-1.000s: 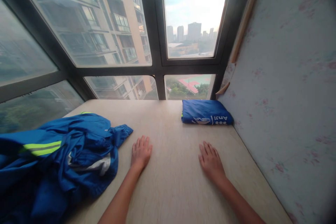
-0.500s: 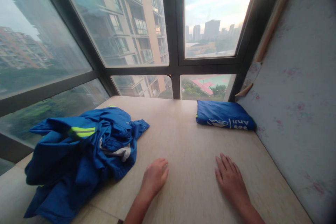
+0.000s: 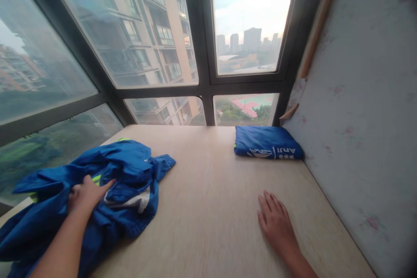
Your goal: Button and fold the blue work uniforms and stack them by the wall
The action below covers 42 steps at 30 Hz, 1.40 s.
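garment [image 3: 130, 156] lies in a loose blue heap under and around the left hand [image 3: 85, 195], spreading past its fingertips and back beneath the forearm. that hand is laid on the cloth, thumb stretched out toward the right hand [image 3: 276, 221], the other fingers bent downward; whether they have gripped any of the fabric, i cannot tell. part of a yellow-green band [image 3: 97, 180] shows between forefinger and thumb, and a pale patch [image 3: 142, 199] sits among the folds on the side toward the right hand. a gathered cuff [image 3: 166, 164] sticks out from the heap, farther ahead than the left hand.

the right hand is released, palm down on the table [image 3: 208, 217] with its fingers extended, well apart from the garment. ahead of it, not touching, is a folded blue bundle [image 3: 263, 137] with white lettering [image 3: 283, 152] near the edge facing the hand. a flowered wall [image 3: 361, 147] stands to the right of the right hand, and windows [image 3: 250, 13] in dark frames rise beyond both hands.
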### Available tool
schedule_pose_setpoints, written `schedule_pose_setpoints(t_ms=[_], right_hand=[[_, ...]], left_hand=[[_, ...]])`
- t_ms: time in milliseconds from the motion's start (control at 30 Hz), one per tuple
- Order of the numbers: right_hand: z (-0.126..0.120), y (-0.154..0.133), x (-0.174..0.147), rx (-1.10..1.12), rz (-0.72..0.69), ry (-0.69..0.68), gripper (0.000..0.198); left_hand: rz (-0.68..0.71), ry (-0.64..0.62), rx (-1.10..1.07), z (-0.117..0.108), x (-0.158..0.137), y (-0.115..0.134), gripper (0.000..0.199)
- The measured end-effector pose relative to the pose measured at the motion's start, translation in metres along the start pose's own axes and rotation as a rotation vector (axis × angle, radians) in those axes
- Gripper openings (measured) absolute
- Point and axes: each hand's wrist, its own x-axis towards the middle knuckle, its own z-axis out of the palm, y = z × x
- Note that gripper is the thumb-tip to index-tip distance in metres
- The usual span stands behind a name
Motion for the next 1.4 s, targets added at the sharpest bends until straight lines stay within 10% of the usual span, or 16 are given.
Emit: schedule_pose_setpoints(t_ms=[167, 400, 667, 867, 967, 1167, 1400], right_hand=[[0.002, -0.001, 0.001, 0.037, 0.016, 0.01, 0.049], [-0.003, -0.005, 0.005, 0.075, 0.048, -0.036, 0.05], [-0.011, -0.01, 0.008, 0.08, 0.079, -0.105, 0.051], [-0.018, -0.013, 0.01, 0.107, 0.103, -0.128, 0.052], [-0.019, -0.014, 0.01, 0.125, 0.108, -0.123, 0.051], [-0.019, -0.013, 0.01, 0.16, 0.094, -0.035, 0.048], [-0.012, -0.004, 0.008, 0.206, 0.029, 0.048, 0.056]], left_hand=[[-0.035, -0.082, 0.245, 0.025, -0.008, -0.008, 0.042], [0.354, 0.094, 0.386, 0.037, -0.006, -0.023, 0.046], [0.694, 0.355, 0.21, -0.043, -0.012, 0.042, 0.045], [0.597, 0.445, -0.052, -0.121, -0.018, 0.107, 0.051], [0.474, 0.275, -0.131, -0.134, -0.004, 0.129, 0.054], [0.534, -0.425, -0.612, -0.07, -0.002, 0.162, 0.063], [0.537, -0.693, -0.842, 0.039, -0.12, 0.174, 0.044]])
